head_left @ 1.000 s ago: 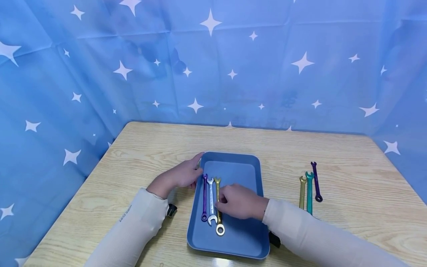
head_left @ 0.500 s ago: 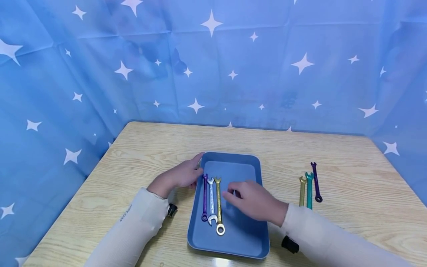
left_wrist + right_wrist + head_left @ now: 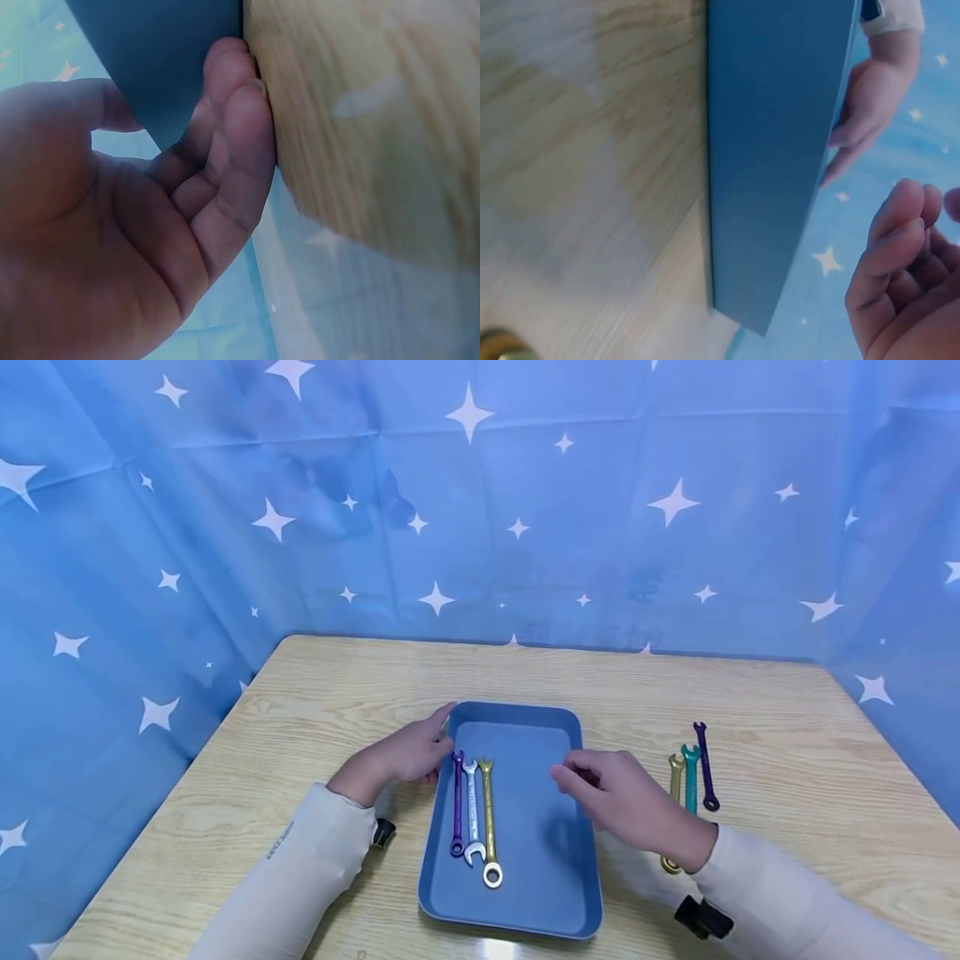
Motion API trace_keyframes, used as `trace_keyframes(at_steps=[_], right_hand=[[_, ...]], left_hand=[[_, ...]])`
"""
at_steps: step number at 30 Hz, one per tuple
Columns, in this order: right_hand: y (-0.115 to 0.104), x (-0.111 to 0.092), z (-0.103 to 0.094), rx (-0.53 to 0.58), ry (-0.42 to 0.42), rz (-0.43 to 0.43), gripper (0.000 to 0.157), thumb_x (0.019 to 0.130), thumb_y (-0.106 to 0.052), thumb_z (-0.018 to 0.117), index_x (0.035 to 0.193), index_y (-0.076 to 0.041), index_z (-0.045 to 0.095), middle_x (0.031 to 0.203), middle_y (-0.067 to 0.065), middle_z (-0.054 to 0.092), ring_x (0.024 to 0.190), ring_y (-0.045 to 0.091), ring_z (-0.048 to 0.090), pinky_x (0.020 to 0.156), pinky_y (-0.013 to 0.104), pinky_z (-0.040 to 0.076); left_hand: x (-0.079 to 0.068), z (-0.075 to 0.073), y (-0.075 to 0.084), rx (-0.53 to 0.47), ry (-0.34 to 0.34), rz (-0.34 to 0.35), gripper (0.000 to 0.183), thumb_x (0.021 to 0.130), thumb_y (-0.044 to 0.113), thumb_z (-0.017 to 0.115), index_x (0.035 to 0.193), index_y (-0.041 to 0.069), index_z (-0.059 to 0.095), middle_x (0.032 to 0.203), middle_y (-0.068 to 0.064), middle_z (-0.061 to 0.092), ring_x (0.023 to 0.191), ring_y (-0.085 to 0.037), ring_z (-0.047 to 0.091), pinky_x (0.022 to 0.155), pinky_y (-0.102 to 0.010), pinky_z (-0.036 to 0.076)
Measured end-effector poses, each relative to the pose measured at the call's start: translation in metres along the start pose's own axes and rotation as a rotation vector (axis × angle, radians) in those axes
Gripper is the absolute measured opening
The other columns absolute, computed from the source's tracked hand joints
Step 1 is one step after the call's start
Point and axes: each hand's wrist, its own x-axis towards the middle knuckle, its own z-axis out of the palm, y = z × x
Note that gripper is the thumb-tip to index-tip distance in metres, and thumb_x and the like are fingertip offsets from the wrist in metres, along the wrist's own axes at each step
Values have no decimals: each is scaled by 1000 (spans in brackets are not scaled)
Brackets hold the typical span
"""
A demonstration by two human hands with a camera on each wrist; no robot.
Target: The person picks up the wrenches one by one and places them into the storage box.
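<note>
A blue tray [image 3: 525, 902] lies on the table, holding three combination wrenches side by side in its left half: purple [image 3: 458, 806], silver [image 3: 472, 806] and gold [image 3: 489, 810]. At the tray's left side my left hand [image 3: 405, 753] grips its wall. In the left wrist view the fingers [image 3: 244, 142] lie against the outer wall, touching the table, with the thumb at the rim. Above the right rim hovers my right hand [image 3: 633, 800], its fingers loosely bent and nothing between them. The right wrist view shows it apart from the tray wall [image 3: 772, 150].
To the right on the wooden table [image 3: 375, 677] lie another gold wrench [image 3: 676, 777], a teal wrench [image 3: 691, 777] and a dark purple wrench [image 3: 706, 768]. My right forearm partly covers the gold and teal ones. A blue star-patterned curtain [image 3: 480, 510] hangs behind the table.
My right hand has let go of the gold wrench in the tray and moved right, off toward the right rim. The left hand and the tray have stayed put.
</note>
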Motion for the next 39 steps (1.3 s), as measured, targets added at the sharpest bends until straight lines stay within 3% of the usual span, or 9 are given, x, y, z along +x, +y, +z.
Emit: trace_keyframes(at_steps=[6,14,19,23,30,39], right_hand=[[6,-8,-10,-6,37,2,41,105,-45,47,78,-16,56,53,-4,44,45,14,48,50,29,43],[16,-18,-28,-35,107,21,29,105,-38,49,89,-19,63,54,-5,45,45,13,48,49,29,41],[31,-23,-40,-228,206,-21,25,106,-28,50,86,-20,64,52,-10,38,42,6,37,46,25,35],[47,-26,-52,-385,251,-4,25,106,-26,50,91,-16,67,51,-10,36,41,5,29,45,25,31],[74,-31,-70,-493,190,105,28,106,-26,46,94,-9,66,52,-7,44,41,9,37,45,26,32],[96,-33,-70,-573,63,186,32,102,-23,52,71,-17,53,55,-5,38,46,9,34,47,25,27]], left_hand=[[-1,1,0,-4,-4,8,68,106,23,38,163,19,2,63,-12,62,57,-23,63,57,-35,52],[-1,0,1,8,-2,-5,67,106,24,38,163,19,2,64,-11,63,57,-22,63,57,-34,51],[-1,0,0,-1,-2,-6,67,106,24,39,163,20,3,65,-12,63,58,-23,63,58,-35,51],[0,0,-1,-2,-2,-7,68,106,23,39,163,20,3,65,-12,63,58,-23,63,58,-35,52],[0,-1,0,4,-1,-6,68,106,23,38,163,21,3,65,-12,64,58,-23,63,58,-34,51],[0,-1,-1,11,-1,-6,67,106,25,38,163,21,3,65,-10,64,58,-23,63,59,-34,52]])
